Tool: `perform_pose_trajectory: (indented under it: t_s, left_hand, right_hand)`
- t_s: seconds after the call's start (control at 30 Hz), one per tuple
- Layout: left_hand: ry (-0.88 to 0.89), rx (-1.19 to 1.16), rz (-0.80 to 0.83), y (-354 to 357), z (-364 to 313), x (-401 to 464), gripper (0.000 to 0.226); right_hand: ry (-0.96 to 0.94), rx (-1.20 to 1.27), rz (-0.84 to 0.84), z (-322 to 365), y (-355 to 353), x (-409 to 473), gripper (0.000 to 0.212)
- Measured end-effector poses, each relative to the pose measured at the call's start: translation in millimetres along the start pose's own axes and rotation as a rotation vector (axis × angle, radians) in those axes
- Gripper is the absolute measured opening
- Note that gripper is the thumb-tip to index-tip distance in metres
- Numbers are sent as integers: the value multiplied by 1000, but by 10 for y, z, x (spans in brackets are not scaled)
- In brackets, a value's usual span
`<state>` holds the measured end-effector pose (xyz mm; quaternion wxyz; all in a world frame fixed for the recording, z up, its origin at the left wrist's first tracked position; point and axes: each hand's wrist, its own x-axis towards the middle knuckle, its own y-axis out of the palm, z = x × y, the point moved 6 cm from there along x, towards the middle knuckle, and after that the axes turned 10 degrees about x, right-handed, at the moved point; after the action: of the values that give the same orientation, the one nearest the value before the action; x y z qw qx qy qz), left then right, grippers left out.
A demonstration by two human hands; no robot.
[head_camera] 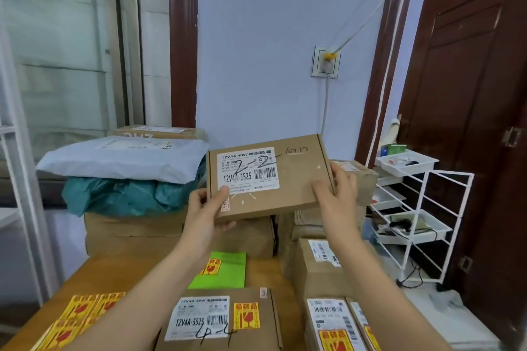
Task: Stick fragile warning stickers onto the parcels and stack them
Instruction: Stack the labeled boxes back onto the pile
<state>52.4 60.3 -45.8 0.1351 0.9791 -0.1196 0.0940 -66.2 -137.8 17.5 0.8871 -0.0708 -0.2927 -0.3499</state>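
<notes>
I hold a flat brown cardboard parcel in the air above the table, its white label marked "2-2" facing me. My left hand grips its lower left corner, thumb on the label. My right hand grips its right edge. No yellow sticker shows on its face. Below on the wooden table lie a parcel marked "4-4" with a yellow fragile sticker, a green parcel with one too, and a sheet of fragile stickers at the lower left.
Stickered boxes and a plain box sit at the right. Behind the table are piled cartons, a teal bag and a grey mailer. A white wire rack stands at the right by a dark door.
</notes>
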Motion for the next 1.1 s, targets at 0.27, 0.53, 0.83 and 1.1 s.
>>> perform_pose_trajectory:
  t_s: [0.27, 0.53, 0.83, 1.1]
  left_hand:
    - [-111, 261, 2, -618, 258, -599, 54]
    - [-197, 693, -26, -1144, 594, -897, 50]
    - [-237, 1100, -1, -1241, 850, -862, 37]
    - [-280, 856, 17, -1232, 1013, -908, 40]
  right_hand:
    - [59, 34, 91, -324, 120, -764, 43]
    - [148, -235, 129, -892, 343, -1413, 55]
    - [283, -420, 170, -1244, 356, -1537, 47]
    - [388, -425, 155, -1278, 318, -1559, 45]
